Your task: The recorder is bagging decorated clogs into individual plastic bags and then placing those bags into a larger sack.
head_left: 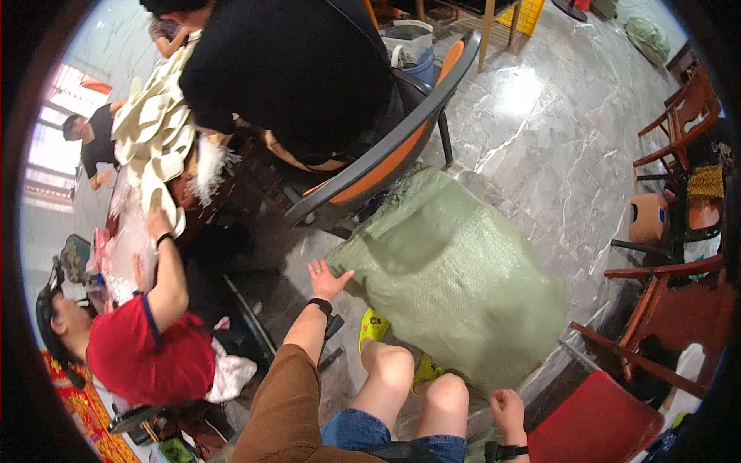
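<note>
My left hand (pixel 327 278) is stretched out with fingers spread, its palm against the near left edge of a large green woven sack (pixel 455 278) that lies on the marble floor. A black band sits on that wrist. My right hand (pixel 508 410) is low at the right, fingers curled in a loose fist beside the sack's lower corner, with nothing visible in it. My bare knees (pixel 417 378) and yellow-green shoes (pixel 373 326) are between the two hands.
A person in black sits on an orange and black chair (pixel 386 154) just beyond the sack. A person in a red shirt (pixel 147 351) at the left reaches into a pile of pale pieces (pixel 154 131). Wooden chairs (pixel 679 123) and a red seat (pixel 598 424) stand at the right.
</note>
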Motion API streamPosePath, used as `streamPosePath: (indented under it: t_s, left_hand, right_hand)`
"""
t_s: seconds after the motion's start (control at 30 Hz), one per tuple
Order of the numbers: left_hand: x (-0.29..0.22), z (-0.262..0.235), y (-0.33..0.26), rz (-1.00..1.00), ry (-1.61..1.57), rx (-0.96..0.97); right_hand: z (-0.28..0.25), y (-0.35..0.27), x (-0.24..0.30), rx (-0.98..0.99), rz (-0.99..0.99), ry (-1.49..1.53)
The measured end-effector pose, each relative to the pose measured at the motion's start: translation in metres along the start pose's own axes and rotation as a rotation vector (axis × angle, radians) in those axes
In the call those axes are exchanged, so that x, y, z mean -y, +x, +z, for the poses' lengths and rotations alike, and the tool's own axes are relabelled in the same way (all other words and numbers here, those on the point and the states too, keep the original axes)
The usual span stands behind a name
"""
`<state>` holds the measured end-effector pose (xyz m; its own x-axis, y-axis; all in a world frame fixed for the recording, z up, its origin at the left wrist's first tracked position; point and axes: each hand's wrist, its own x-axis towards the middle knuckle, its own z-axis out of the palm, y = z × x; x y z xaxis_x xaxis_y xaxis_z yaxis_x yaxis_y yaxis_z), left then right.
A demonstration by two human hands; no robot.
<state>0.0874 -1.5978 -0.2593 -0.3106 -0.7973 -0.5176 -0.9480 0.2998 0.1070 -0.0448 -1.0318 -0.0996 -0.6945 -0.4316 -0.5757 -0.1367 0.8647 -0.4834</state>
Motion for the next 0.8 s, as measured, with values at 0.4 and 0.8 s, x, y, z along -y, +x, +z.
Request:
streamPosePath:
  t_s: [0.4, 0.8]
  left_hand:
    - [0.053, 0.045, 0.12, 0.134, -0.201, 0.145]
    - [-0.073, -0.066, -0.102, 0.671, -0.498, 0.028]
  right_hand:
    - [0.074, 0.056, 0.047, -0.113, -0.042, 0.124]
    - [-0.002, 0.041, 0.167, -0.23, -0.209, 0.333]
